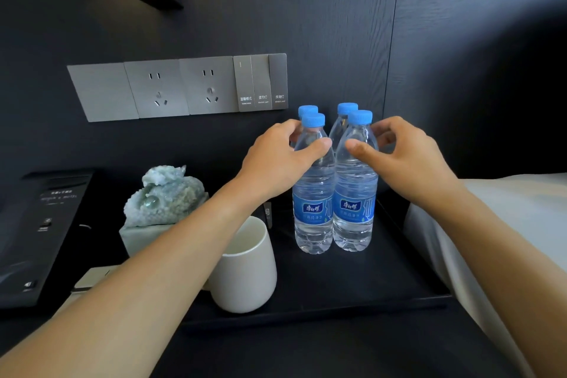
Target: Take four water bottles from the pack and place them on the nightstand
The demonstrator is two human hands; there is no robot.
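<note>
Around the shoulders of the front two bottles, both hands are curled. The left hand is wrapped part-way round the front left bottle, thumb laid across its near face and fingers hooked behind its neck; the grip is loose but in contact. The right hand is cupped half-open at the front right bottle, thumb tip against the plastic, fingers bent behind it; whether those fingers press the bottle cannot be told. Behind this pair, the back left bottle and back right bottle are seen mostly by their blue caps. All four are stood upright, touching in a tight square, on the black tray on the dark surface. Just left of the tray's front, a white cup is partly covered by the left forearm. Further left a pale green carved stone is set. On the wall behind, a grey socket panel is mounted. White bedding is seen at the right.
</note>
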